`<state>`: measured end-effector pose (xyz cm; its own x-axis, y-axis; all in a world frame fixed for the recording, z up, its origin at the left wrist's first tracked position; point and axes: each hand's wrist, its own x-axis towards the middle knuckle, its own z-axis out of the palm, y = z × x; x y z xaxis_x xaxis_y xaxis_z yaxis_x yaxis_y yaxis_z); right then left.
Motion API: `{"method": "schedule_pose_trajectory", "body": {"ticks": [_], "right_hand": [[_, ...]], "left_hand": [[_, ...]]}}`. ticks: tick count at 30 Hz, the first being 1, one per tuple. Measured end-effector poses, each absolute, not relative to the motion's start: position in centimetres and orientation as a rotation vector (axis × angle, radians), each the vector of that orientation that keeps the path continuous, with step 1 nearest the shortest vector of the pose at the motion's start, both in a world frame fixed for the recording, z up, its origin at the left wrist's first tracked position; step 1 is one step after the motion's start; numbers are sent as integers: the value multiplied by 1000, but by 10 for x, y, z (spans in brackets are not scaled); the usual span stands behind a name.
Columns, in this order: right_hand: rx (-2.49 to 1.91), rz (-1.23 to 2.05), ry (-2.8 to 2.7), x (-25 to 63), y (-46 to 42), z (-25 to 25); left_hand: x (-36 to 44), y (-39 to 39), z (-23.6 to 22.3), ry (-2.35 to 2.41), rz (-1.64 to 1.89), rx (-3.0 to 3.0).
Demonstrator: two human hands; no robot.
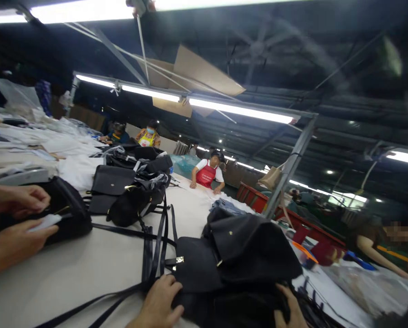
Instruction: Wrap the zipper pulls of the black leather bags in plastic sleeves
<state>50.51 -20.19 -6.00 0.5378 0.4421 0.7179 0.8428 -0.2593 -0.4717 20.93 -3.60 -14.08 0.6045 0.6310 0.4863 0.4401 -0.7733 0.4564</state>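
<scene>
Black, smooth material lies under the left hand, its fingers loosely spread at the edge of a slouchy black flap bag with gold-coloured fittings. The right hand curls at the bag's other side; whether it pinches, I cannot tell. The bag rests on a wide pale table, near other black bags and a co-worker's hand.
</scene>
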Motion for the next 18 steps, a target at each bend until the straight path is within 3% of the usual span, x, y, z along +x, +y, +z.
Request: {"method": "schedule_pose_trajectory", "body": {"ticks": [10,18], "right_hand": [[-2034,-761,-877,513,-170,-39],[-1980,-333,-818,474,-104,-46]], "left_hand": [[218,-60,-143,322,890,2419],[215,-56,-107,439,1187,2519]]}}
